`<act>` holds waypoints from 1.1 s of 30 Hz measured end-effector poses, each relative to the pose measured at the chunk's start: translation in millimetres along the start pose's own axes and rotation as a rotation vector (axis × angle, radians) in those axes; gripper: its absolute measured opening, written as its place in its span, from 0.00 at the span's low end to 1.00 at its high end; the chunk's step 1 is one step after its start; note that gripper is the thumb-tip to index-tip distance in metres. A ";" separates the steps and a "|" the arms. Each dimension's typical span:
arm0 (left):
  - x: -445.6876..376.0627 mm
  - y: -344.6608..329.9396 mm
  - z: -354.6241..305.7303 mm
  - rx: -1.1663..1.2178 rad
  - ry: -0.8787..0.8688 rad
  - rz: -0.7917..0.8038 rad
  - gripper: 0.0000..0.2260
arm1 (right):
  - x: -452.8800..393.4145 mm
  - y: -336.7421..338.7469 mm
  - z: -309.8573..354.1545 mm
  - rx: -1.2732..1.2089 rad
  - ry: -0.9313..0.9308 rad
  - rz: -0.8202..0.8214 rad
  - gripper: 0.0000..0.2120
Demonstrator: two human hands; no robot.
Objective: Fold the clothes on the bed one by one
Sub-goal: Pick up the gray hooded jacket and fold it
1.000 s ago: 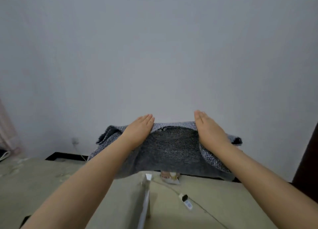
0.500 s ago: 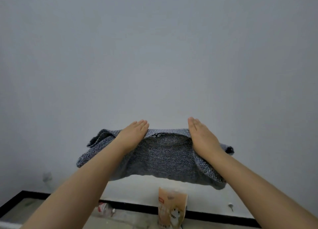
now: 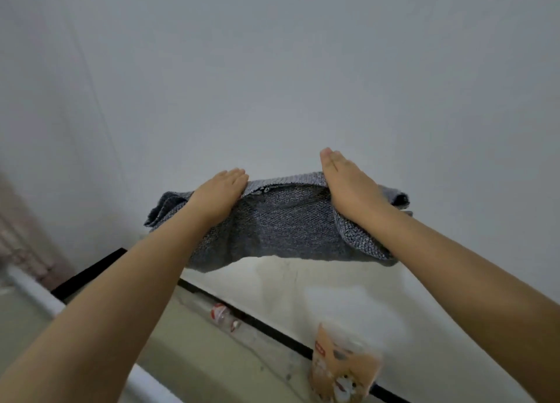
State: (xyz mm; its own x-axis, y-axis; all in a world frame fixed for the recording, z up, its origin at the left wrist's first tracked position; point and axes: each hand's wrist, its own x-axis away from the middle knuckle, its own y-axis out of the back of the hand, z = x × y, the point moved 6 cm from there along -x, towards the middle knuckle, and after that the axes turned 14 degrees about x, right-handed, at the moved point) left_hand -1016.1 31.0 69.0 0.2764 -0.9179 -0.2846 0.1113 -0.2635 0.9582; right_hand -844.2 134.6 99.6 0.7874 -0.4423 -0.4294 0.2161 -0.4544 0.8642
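Grey knit sweater (image 3: pixel 285 223) hangs in the air between your two hands, well above the floor and in front of the pale wall (image 3: pixel 272 69). Your left hand (image 3: pixel 219 195) lies flat on top of its left part, fingers straight and together, pointing away from you. Your right hand (image 3: pixel 348 187) does the same on the right part, its fingertips reaching just past the far edge of the knit. From above you cannot tell whether the thumbs are tucked under the cloth to pinch it; the fabric wraps down around both wrists, so it seems to be carried rather than just touched. Both forearms are stretched out ahead and slightly raised, roughly level with each other, with the middle of the sweater sagging between them.

The garment already looks doubled over into a compact bundle, so you appear to be at the carrying stage for this piece: folded, lifted, on its way to being set down. The bed is not in view, so I cannot say where it will land. The next move calls for keeping both hands level so the loose ends at either side do not slip out.

Down on the floor by the dark baseboard (image 3: pixel 272 327) stand an orange printed bag (image 3: pixel 342 369) and a lying plastic bottle (image 3: pixel 222 314).
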 end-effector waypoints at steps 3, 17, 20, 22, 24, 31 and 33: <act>-14.0 -11.1 47.4 -0.065 0.134 0.006 0.27 | -60.1 -31.4 22.7 -0.062 0.119 -0.026 0.35; 3.5 -21.5 331.8 -0.153 0.551 0.187 0.27 | -307.4 -117.6 259.9 -0.318 0.566 0.008 0.37; 22.8 -20.6 403.4 -0.166 0.660 0.188 0.26 | -362.2 -124.0 333.8 -0.341 0.674 0.005 0.36; 34.6 -19.2 445.6 -0.201 0.725 0.182 0.24 | -393.1 -125.3 378.7 -0.353 0.740 -0.004 0.35; 43.9 -18.2 482.3 -0.249 0.783 0.191 0.24 | -418.8 -125.3 419.7 -0.356 0.810 -0.020 0.33; 80.6 -35.4 607.4 -0.344 1.003 0.211 0.23 | -502.8 -141.3 569.2 -0.364 0.997 -0.066 0.31; 92.8 -42.6 646.2 -0.337 1.061 0.240 0.24 | -526.8 -148.6 617.3 -0.375 1.056 -0.083 0.31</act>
State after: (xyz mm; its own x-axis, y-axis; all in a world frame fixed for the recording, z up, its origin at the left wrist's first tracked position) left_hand -1612.1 -234.6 20.7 0.9755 -0.1781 -0.1294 0.1529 0.1250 0.9803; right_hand -1647.5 -42.2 35.5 0.8184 0.5366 -0.2056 0.3107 -0.1122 0.9439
